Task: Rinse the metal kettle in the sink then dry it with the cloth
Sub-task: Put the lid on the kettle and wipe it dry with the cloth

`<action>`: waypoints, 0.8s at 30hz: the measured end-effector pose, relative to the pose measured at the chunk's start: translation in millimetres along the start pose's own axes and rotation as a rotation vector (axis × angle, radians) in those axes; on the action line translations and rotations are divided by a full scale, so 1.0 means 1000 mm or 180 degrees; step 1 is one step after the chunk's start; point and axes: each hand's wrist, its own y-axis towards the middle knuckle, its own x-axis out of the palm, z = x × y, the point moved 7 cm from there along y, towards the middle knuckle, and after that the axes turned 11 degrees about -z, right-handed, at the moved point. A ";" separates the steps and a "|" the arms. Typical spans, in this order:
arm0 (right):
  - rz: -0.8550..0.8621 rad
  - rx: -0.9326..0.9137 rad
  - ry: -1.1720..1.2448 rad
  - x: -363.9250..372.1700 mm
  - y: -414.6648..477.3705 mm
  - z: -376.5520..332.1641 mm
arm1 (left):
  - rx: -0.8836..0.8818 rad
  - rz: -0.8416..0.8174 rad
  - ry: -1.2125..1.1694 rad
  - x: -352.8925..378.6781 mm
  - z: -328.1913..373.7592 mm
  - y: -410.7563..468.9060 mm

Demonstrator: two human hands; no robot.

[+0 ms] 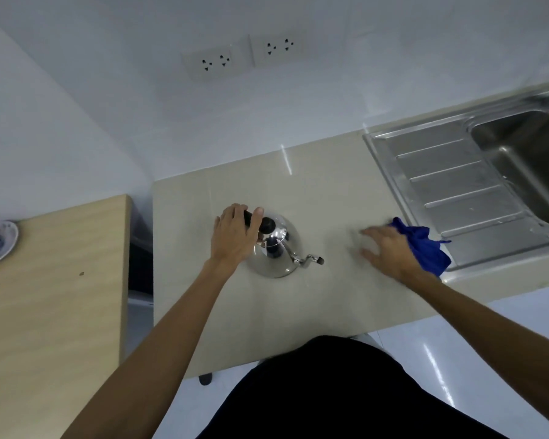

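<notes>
I see my left hand (235, 232) reaching forward, its fingers (235, 210) clenched around the black handle of the metal kettle (276, 248), which stands upright mid-tabletop (298, 312). The kettle's spout (311, 260) points right, toward the sink (520, 166). My right hand (390, 248) is blurred, palm down with fingers spread and released, lying over the near-left edge of the blue cloth (425, 248). The cloth is bunched where tabletop meets the sink's drainboard. The basin, at the far right, looks empty from here.
</notes>
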 end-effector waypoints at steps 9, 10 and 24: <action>-0.0465 -0.0291 0.1713 0.064 -0.015 -0.120 | 0.0193 -0.0194 -0.0565 0.003 -0.008 -0.007; -0.0414 -0.0263 0.1843 0.065 -0.014 -0.125 | 0.0242 -0.0186 -0.0585 0.002 -0.007 -0.008; -0.0266 0.0184 0.1961 0.041 0.038 -0.109 | 0.0134 0.0051 -0.0001 0.008 -0.045 -0.051</action>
